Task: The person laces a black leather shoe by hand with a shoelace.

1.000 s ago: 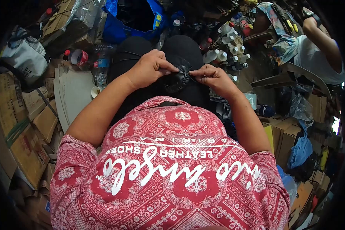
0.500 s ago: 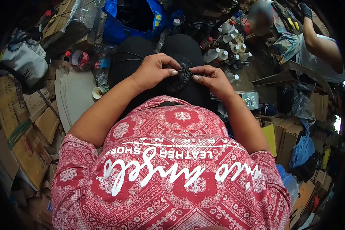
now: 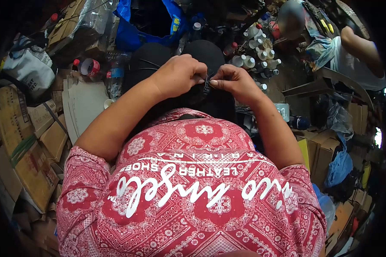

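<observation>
A black gathered or braided strip (image 3: pixel 206 88) rests over my dark-clad lap, near the right knee (image 3: pixel 203 51). My left hand (image 3: pixel 182 75) is closed at the strip's left side, its thumb and fingers pinched together. On the other side my right hand (image 3: pixel 232 81) pinches the strip's upper part between thumb and forefinger. The fingertips of both hands are close together. The strip is dark against dark cloth, so its exact kind is hard to make out. A thin black cord (image 3: pixel 146 64) lies across the left knee.
Plastic bottles (image 3: pixel 257 47) crowd the floor ahead on the right. A blue bag (image 3: pixel 148 36) stands open beyond my knees. Flattened cardboard (image 3: pixel 25 154) is piled on the left, with more boxes (image 3: pixel 324 156) on the right. Another person's arm (image 3: pixel 362 51) shows at upper right.
A thin golden piece between my fingertips no longer shows. My left hand has risen and turned, with its knuckles up; my right hand has shifted slightly. The other person's gloved hand has left view.
</observation>
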The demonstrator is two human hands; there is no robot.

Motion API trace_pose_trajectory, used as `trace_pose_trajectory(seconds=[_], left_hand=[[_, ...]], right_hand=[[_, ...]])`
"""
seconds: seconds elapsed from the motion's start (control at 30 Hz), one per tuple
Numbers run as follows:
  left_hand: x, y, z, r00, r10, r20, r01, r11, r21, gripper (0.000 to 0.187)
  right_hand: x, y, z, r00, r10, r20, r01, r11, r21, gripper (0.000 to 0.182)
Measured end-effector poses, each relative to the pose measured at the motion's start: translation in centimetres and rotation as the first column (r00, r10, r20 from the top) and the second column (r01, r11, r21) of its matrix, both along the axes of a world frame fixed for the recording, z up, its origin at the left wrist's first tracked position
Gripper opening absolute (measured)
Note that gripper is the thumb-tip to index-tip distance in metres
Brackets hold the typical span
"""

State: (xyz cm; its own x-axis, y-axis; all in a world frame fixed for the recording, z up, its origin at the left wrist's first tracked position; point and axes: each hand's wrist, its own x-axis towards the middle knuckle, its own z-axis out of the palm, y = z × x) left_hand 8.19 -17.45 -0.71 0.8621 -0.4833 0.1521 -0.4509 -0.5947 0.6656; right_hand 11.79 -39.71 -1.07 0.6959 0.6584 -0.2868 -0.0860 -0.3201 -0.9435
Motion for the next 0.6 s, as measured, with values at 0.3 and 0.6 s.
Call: trace_pose_trajectory(seconds=[0.3, 0.6], left_hand=[[-0.8, 0.8, 1.3, 0.977, 0.049, -0.206, -0.036, 0.997, 0.063, 0.007], [0.1, -0.5, 1.5, 0.966, -0.076, -0.248, 0.116, 0.981, 0.153, 0.010]], right_hand=[[-1.0, -1.9, -0.6, 0.976, -0.168, -0.137, 0.174, 0.984, 0.033, 0.017], [0.1, -5.5, 2.4, 0.982, -0.184, -0.038, 0.186, 0.980, 0.072, 0.013]])
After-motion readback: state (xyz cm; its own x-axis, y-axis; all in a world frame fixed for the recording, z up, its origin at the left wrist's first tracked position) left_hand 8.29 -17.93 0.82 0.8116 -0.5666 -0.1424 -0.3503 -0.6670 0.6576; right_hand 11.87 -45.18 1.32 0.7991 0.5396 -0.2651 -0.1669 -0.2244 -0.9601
